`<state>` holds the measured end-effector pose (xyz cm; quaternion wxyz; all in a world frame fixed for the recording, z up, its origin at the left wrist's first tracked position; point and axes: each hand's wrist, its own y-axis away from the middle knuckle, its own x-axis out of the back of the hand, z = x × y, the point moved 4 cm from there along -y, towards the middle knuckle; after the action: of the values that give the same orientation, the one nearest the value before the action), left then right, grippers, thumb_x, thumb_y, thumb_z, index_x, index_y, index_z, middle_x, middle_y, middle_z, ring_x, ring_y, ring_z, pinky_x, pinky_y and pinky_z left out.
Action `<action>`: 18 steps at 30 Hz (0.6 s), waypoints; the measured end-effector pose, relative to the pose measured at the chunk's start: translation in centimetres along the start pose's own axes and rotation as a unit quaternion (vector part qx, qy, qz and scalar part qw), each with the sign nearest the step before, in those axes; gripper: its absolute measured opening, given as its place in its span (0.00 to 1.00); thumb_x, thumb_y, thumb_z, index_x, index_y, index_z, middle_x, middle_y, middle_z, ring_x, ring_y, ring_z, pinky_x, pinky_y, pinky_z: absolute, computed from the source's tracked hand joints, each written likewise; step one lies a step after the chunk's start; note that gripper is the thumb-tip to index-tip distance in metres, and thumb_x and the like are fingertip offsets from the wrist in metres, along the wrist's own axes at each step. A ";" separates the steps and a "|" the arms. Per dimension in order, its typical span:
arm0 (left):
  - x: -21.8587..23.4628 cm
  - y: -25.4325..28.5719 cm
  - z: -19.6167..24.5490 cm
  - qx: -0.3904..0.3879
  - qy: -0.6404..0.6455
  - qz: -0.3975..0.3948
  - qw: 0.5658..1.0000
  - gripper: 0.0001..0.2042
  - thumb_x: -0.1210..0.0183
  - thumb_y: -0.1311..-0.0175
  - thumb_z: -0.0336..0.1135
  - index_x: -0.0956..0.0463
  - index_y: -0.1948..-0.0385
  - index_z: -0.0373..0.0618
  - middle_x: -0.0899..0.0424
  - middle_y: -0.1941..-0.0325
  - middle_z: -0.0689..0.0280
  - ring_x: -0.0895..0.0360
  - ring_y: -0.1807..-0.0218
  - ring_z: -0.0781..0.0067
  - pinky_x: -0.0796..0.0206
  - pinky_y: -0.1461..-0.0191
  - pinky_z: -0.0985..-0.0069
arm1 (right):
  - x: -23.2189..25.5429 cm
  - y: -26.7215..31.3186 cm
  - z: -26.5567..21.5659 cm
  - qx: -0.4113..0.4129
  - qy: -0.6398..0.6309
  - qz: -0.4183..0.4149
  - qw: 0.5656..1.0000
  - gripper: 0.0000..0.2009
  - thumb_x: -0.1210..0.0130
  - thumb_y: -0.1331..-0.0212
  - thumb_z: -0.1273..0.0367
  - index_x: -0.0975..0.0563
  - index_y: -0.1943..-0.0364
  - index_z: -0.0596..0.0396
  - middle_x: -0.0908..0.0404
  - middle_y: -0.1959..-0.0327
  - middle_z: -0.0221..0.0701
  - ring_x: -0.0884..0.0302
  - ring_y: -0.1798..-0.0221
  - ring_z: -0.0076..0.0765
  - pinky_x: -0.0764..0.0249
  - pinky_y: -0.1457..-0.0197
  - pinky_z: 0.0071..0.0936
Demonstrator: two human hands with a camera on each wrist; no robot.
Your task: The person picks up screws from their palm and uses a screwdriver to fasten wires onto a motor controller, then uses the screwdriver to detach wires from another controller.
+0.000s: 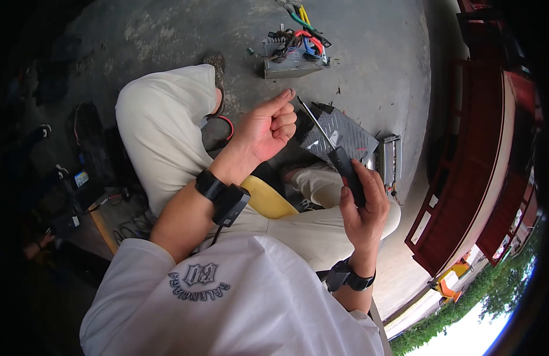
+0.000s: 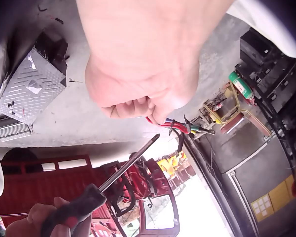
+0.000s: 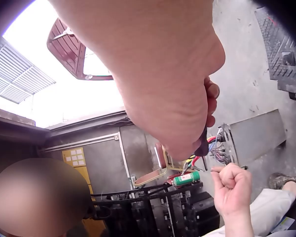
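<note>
My right hand [image 1: 366, 207] grips the dark handle of a screwdriver [image 1: 346, 172]. Its metal shaft slants up and left, the tip close beside my left fingertips. My left hand [image 1: 268, 127] is raised with the fingers curled and the thumb against the forefinger; I cannot tell whether something small lies between the tips. In the left wrist view the screwdriver [image 2: 76, 210] points up toward the left hand [image 2: 143, 94]. The right wrist view has the left hand [image 3: 233, 195] low down, while the right hand [image 3: 172, 103] hides most of the handle.
On the concrete floor ahead stands a metal box [image 1: 295, 68] topped with a bundle of coloured cables [image 1: 307, 41]. Nearer right lie a textured grey panel [image 1: 345, 136] and a finned metal unit [image 1: 390, 157]. A red vehicle [image 1: 464, 172] is at the right. Dark equipment [image 1: 93, 154] stands left.
</note>
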<state>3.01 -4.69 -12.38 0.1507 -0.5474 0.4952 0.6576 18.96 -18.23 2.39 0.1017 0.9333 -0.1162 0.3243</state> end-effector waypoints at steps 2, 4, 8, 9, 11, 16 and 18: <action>-0.1 0.0 0.0 0.000 0.007 -0.002 1.000 0.05 0.43 0.24 0.37 0.26 0.62 0.49 0.47 0.78 0.80 0.52 0.78 0.87 0.60 0.76 0.82 | -0.2 -0.2 -0.1 -0.001 -0.003 -0.001 1.000 0.21 0.40 0.42 0.78 0.22 0.42 0.64 0.18 0.54 0.43 0.17 0.58 0.41 0.21 0.53 0.30; 0.1 0.0 0.0 0.000 0.013 -0.004 1.000 0.05 0.43 0.24 0.37 0.26 0.62 0.49 0.47 0.78 0.80 0.52 0.78 0.87 0.60 0.76 0.82 | -0.3 -0.4 -0.5 0.001 0.004 -0.001 1.000 0.21 0.40 0.42 0.78 0.22 0.43 0.64 0.18 0.54 0.44 0.17 0.58 0.42 0.21 0.53 0.30; -0.2 0.0 0.0 0.000 0.024 -0.017 1.000 0.06 0.42 0.25 0.37 0.25 0.63 0.49 0.47 0.79 0.80 0.52 0.78 0.87 0.60 0.76 0.83 | -0.5 -0.7 -0.6 -0.004 0.008 -0.003 1.000 0.21 0.40 0.42 0.78 0.22 0.43 0.64 0.18 0.54 0.44 0.17 0.57 0.42 0.21 0.52 0.31; -0.3 0.0 0.0 -0.003 0.019 -0.010 1.000 0.06 0.40 0.26 0.38 0.24 0.64 0.50 0.47 0.79 0.81 0.52 0.78 0.87 0.59 0.76 0.83 | -0.6 -0.8 -0.7 -0.007 0.010 -0.005 1.000 0.21 0.40 0.42 0.78 0.22 0.43 0.64 0.18 0.54 0.44 0.17 0.57 0.42 0.22 0.52 0.31; -0.4 0.2 0.1 -0.002 0.028 -0.011 1.000 0.06 0.42 0.25 0.38 0.25 0.62 0.49 0.47 0.78 0.80 0.52 0.78 0.87 0.59 0.76 0.83 | -0.7 -0.8 -0.8 -0.011 0.011 -0.009 1.000 0.21 0.40 0.42 0.78 0.22 0.43 0.64 0.18 0.54 0.44 0.17 0.57 0.42 0.22 0.52 0.31; -0.4 0.2 0.2 0.001 0.041 -0.015 0.999 0.06 0.44 0.23 0.38 0.25 0.60 0.48 0.47 0.77 0.79 0.51 0.78 0.87 0.59 0.76 0.83 | -0.9 -0.8 -0.8 -0.024 0.014 -0.012 1.000 0.20 0.40 0.42 0.78 0.22 0.42 0.63 0.18 0.53 0.44 0.16 0.56 0.42 0.21 0.52 0.31; -0.4 0.1 0.2 -0.001 0.044 -0.027 0.999 0.06 0.44 0.23 0.38 0.25 0.59 0.47 0.47 0.77 0.79 0.51 0.78 0.87 0.59 0.76 0.83 | -0.9 -0.9 -0.8 -0.023 0.011 -0.011 1.000 0.20 0.40 0.41 0.78 0.22 0.42 0.63 0.18 0.53 0.44 0.16 0.56 0.42 0.21 0.52 0.31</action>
<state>2.95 -4.50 -11.98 0.1455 -0.5892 0.4860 0.6289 18.02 -17.00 2.34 0.1285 0.9282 -0.1122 0.3308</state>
